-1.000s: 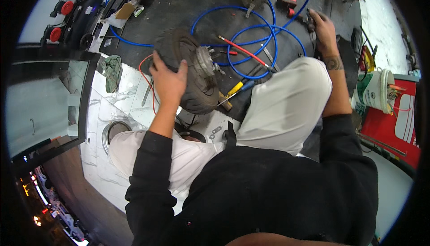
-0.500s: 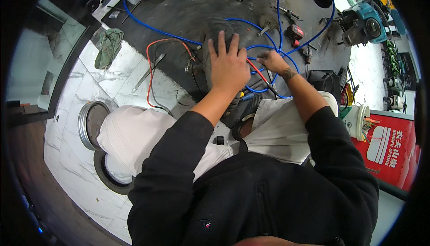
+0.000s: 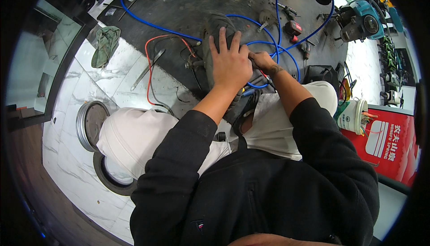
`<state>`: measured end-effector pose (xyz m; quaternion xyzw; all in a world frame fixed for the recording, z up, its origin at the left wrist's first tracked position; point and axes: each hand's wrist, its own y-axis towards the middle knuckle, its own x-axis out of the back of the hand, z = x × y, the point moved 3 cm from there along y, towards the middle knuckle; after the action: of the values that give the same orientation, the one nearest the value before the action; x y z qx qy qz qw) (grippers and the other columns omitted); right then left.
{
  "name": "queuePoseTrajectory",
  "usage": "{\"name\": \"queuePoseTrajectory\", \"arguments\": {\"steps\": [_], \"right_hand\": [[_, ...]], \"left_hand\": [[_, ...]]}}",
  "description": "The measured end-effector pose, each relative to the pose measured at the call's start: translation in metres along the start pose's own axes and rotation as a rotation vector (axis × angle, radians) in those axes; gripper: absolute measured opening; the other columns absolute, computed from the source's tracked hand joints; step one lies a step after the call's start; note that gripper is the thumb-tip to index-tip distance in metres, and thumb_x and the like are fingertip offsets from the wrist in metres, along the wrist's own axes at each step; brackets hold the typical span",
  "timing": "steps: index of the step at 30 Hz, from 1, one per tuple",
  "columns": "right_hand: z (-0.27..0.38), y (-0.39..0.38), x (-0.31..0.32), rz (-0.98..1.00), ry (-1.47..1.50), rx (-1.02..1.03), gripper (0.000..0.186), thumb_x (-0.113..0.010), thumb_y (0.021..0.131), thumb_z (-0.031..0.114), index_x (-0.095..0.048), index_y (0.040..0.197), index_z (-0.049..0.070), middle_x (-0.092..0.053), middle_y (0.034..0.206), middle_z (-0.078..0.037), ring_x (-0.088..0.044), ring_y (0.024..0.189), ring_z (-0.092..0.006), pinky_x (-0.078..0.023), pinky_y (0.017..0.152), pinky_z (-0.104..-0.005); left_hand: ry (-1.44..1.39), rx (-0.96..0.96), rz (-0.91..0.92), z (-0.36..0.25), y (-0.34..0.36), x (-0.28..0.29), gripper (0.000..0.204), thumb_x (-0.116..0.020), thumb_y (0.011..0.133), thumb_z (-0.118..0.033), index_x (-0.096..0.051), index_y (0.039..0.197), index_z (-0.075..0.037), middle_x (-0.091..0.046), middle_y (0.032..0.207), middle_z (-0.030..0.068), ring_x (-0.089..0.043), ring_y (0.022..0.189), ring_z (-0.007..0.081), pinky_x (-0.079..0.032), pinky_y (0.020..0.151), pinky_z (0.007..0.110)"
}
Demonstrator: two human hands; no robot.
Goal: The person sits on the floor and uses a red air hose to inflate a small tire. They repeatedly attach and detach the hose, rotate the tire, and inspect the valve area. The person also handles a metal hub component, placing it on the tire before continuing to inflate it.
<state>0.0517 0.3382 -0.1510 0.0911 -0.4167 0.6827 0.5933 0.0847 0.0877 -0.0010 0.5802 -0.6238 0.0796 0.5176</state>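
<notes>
My left hand (image 3: pixel 230 62) lies on top of a black tyre (image 3: pixel 218 21), its fingers stretched out and apart. Right beside it, my right hand (image 3: pixel 263 61) is curled closed against the tyre's right side. Whatever its fingers hold, if anything, is hidden. A blue hose (image 3: pixel 286 51) loops on the dark mat to the right of that hand, and a red hose piece shows just under its wrist. From the wheel's left side an orange cable (image 3: pixel 148 60) runs down toward my knee. My left forearm and hand cover much of the tyre.
A red-and-black power tool (image 3: pixel 293 28) and a drill-like tool (image 3: pixel 306 49) lie on the mat at right. A long metal lever (image 3: pixel 148 69) and a green cloth (image 3: pixel 106 47) rest on the tiles at left. Near my left knee stands a metal rim (image 3: pixel 83 127); a white bucket (image 3: pixel 354 116) stands at right.
My right hand has moved left, from above the blue hose to the tyre's side next to my left hand. The left hand stays spread on the tyre.
</notes>
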Motion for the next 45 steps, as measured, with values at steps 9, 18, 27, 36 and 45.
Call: {"name": "queuePoseTrajectory", "arguments": {"steps": [9, 18, 27, 36, 45], "right_hand": [[0.005, 0.010, -0.027, 0.048, 0.104, 0.003, 0.026, -0.053, 0.108, 0.018, -0.069, 0.107, -0.002, -0.070, 0.086, -0.008, -0.066, 0.071, -0.0216, -0.059, 0.069, -0.0427], [-0.005, 0.019, -0.031, 0.187, 0.677, -0.480, 0.026, -0.056, 0.106, 0.025, -0.068, 0.094, 0.005, -0.055, 0.068, -0.003, -0.054, 0.053, -0.0216, -0.040, 0.047, -0.0377], [0.004, 0.006, -0.047, -0.036, 0.694, -0.434, 0.049, -0.064, 0.106, 0.053, -0.063, 0.085, 0.009, -0.046, 0.065, 0.000, -0.039, 0.051, -0.0161, -0.030, 0.049, -0.0376], [0.000, 0.009, -0.054, -0.063, 0.823, -0.467, 0.041, -0.066, 0.103, 0.043, -0.070, 0.096, 0.003, -0.058, 0.076, -0.004, -0.049, 0.061, -0.0166, -0.037, 0.055, -0.0378], [-0.027, 0.037, -0.063, -0.131, 0.755, -0.472, 0.019, -0.062, 0.101, 0.024, -0.069, 0.098, 0.006, -0.063, 0.085, -0.008, -0.059, 0.076, -0.0228, -0.043, 0.066, -0.0390]], "left_hand": [[0.027, 0.002, -0.009, -0.003, 0.004, 0.001, 0.027, -0.072, 0.085, -0.023, -0.079, 0.107, -0.009, -0.062, 0.147, 0.0089, -0.040, 0.150, 0.0449, -0.027, 0.122, 0.071], [0.018, -0.053, -0.032, -0.010, 0.000, -0.002, 0.023, -0.073, 0.083, -0.020, -0.077, 0.102, -0.009, -0.061, 0.144, 0.0080, -0.038, 0.150, 0.0466, -0.026, 0.120, 0.074], [0.073, -0.039, -0.035, -0.010, 0.004, -0.002, 0.022, -0.072, 0.087, -0.022, -0.080, 0.105, -0.012, -0.066, 0.141, 0.0048, -0.042, 0.148, 0.0453, -0.029, 0.121, 0.069], [-0.008, -0.041, -0.058, -0.008, 0.004, -0.004, 0.025, -0.071, 0.088, -0.020, -0.075, 0.110, -0.008, -0.064, 0.141, 0.0085, -0.043, 0.147, 0.0441, -0.028, 0.122, 0.068], [-0.101, 1.055, 0.339, 0.190, -0.017, -0.038, 0.060, -0.061, 0.103, -0.048, -0.071, 0.120, 0.008, -0.074, 0.114, 0.0323, -0.073, 0.102, 0.0479, -0.055, 0.093, 0.055]]}}
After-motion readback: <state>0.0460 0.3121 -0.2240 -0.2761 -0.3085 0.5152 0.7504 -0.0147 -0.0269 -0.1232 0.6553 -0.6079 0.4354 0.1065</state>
